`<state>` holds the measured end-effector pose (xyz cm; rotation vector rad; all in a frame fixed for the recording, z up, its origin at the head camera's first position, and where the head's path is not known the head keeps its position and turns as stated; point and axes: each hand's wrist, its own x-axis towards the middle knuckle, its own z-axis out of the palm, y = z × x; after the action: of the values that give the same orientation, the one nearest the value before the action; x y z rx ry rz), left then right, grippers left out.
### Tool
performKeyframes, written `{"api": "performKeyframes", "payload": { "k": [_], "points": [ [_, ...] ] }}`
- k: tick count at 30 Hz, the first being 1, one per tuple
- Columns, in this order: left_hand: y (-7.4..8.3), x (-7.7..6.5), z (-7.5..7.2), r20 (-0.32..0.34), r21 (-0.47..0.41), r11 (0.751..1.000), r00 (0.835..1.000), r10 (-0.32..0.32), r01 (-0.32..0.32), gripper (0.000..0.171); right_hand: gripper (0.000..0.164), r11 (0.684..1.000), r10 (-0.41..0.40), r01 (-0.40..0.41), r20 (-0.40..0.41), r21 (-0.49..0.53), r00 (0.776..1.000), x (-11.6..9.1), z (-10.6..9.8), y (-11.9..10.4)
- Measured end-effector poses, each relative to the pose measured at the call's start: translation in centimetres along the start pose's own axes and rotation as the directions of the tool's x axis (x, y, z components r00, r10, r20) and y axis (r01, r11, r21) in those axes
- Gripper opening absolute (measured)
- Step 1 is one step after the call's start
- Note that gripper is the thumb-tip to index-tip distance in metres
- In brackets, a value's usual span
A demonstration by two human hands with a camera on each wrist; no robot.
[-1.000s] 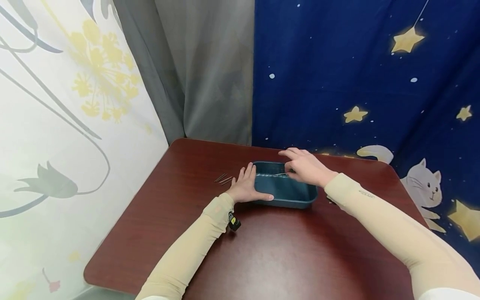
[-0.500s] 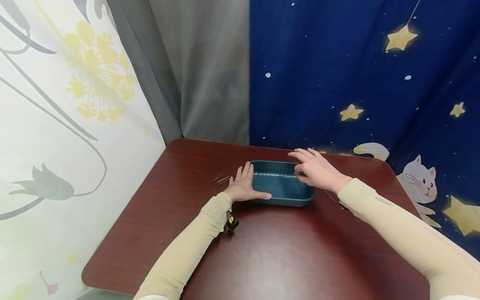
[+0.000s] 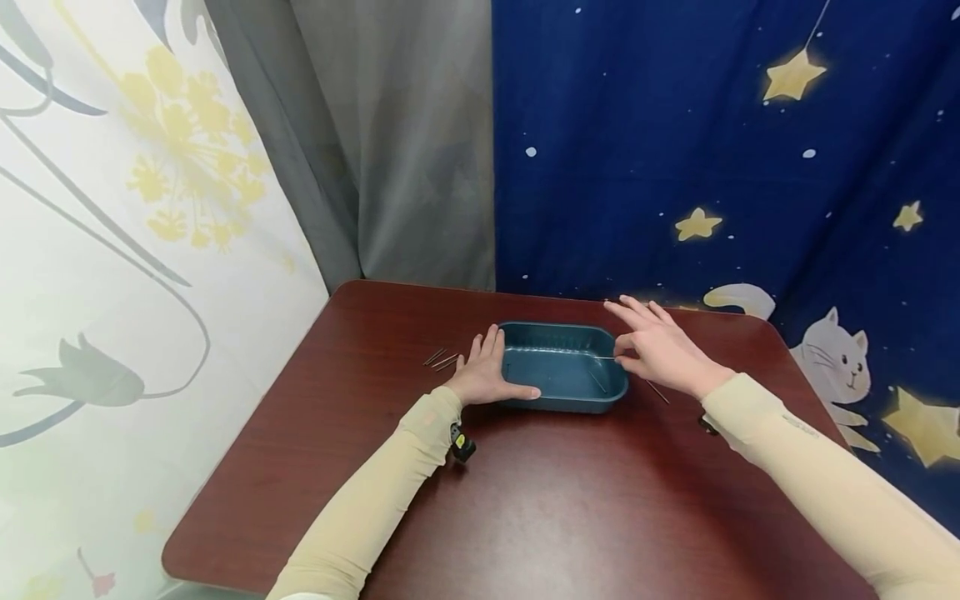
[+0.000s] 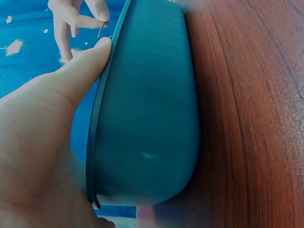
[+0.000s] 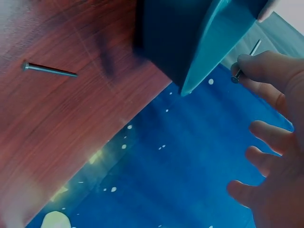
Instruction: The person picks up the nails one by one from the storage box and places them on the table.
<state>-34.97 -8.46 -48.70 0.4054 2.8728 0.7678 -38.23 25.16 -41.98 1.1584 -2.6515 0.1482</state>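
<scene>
While resting the left hand on a blue-green tray, pinched a nail in the right hand

Laid the left hand over the tray's left end, fingers straight and spread, thumb touching the near rim, not clenched; grasped the nail between right thumb and forefinger, its head just beside the fingertips, its shank pointing left over the tray's right end; held the other three right fingers apart from the pinch; had the tray upright near the far edge of a red-brown table, between the two far corners; saw a second nail lying inside, toward the right end of the tray's floor; could not make out a small dark mark inside the left end; saw a small group of nails left of the tray, toward the table's far left corner; saw a single nail on the table just right of the tray; wore cream sleeves and, on the left wrist, a black device; faced a grey curtain and a starry blue curtain beyond the far edge.
</scene>
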Motion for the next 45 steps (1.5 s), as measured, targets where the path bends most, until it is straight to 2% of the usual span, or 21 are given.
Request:
{"api": "performKeyframes", "payload": {
  "k": [11, 20, 27, 31, 38, 45],
  "points": [
    [0.1, 0.1, 0.0, -0.004, -0.004, 1.0, 1.0, 0.004, -0.004, 0.14, 0.008, 0.995, 0.094, -0.093, -0.028, 0.044, 0.995, -2.6, 0.5, 1.3],
    [0.1, 0.0, -0.1, -0.008, 0.006, 1.0, 1.0, 0.001, -0.001, 0.14, 0.011, 0.98, 0.194, -0.192, -0.035, 0.046, 0.98, -4.5, 0.5, 2.1],
    [0.1, 0.0, -0.2, -0.015, -0.002, 1.0, 1.0, 0.005, -0.005, 0.139, 0.009, 0.951, 0.305, -0.304, -0.033, 0.052, 0.952, -5.5, 1.1, 2.7],
    [-0.1, 0.0, 0.0, -0.014, 0.02, 1.0, 1.0, 0.0, 0.0, 0.139, 0.008, 0.932, 0.36, -0.359, 0.003, 0.038, 0.933, -6.1, 2.2, 3.3],
    [-0.1, 0.1, 0.3, -0.011, 0.004, 1.0, 1.0, 0.005, -0.005, 0.138, 0.015, 0.9, 0.436, -0.436, 0.059, -0.019, 0.898, -7.0, 4.4, 4.2],
    [0.0, 0.1, 0.4, -0.009, 0.0, 1.0, 1.0, -0.001, 0.001, 0.14, 0.014, 0.894, 0.444, -0.441, 0.031, -0.08, 0.895, -7.6, 5.3, 4.7]
  ]
}}
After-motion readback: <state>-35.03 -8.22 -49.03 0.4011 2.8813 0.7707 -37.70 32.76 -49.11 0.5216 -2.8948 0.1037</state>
